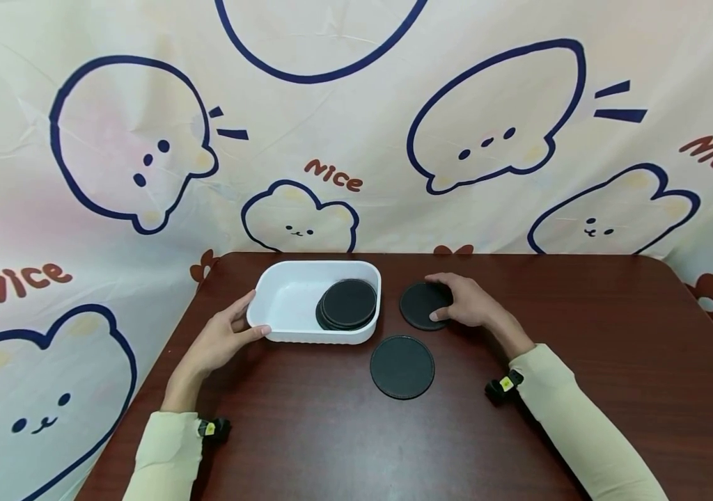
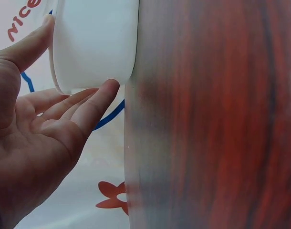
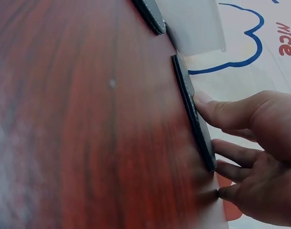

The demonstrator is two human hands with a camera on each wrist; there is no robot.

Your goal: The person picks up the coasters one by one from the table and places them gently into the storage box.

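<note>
A white rectangular plastic container (image 1: 306,337) stands at the back of the table. My left hand (image 1: 215,342) holds its left end, thumb at the front corner and fingers along the side. In the left wrist view, fingertips reach around the container's end (image 2: 95,52). Inside, to the right, lies a stack of round black coasters (image 1: 349,304). To the container's right, my right hand (image 1: 469,303) grips a black coaster (image 1: 420,305) between thumb and fingers. Its stitched rim shows in the right wrist view, low at the tabletop. Another coaster (image 1: 402,367) lies flat nearer the front.
The dark reddish-brown wooden table (image 1: 331,431) has rounded back corners. Behind and to the left hangs a pale cloth (image 1: 381,216) printed with cartoon bears and red flowers. A small black wrist camera (image 1: 503,387) sits on the right sleeve, with another (image 1: 214,429) on the left.
</note>
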